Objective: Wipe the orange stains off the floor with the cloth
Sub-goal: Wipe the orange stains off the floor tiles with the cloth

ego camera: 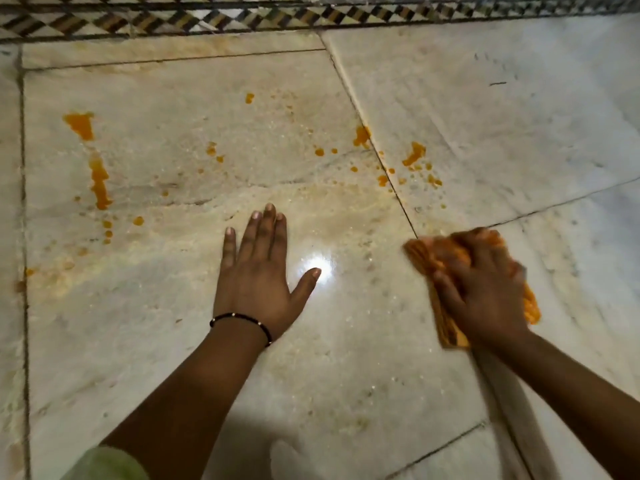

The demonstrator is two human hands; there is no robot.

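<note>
Your right hand (485, 289) is down on the floor (346, 358), fingers curled over the bunched cloth (446, 258) and gripping it, blurred with motion. The cloth sits on the right-hand tile, just past the diagonal joint, near you. Your left hand (258, 271) lies flat on the wet marble, fingers straight and spread, holding nothing, propping you up.

Here's the worry. That cloth is already soaked orange, so from here it may well smear colour back onto the floor instead of lifting it; a pale orange film already shows around your left hand. The floor looks glossy and wet there too, so a palm carrying your weight could slip. And the thick stains (414, 154) sit well apart from the cloth, further out: a cluster above it by the joint, a long streak (98, 181) far left, and small drops between them. Reach too far and you drag your forearm through them.

The cloth runs long from the far left corner toward your wrist, near edge trailing back under your hand, roughly in line with your forearm. The exact fold under the hand is hidden.
</note>
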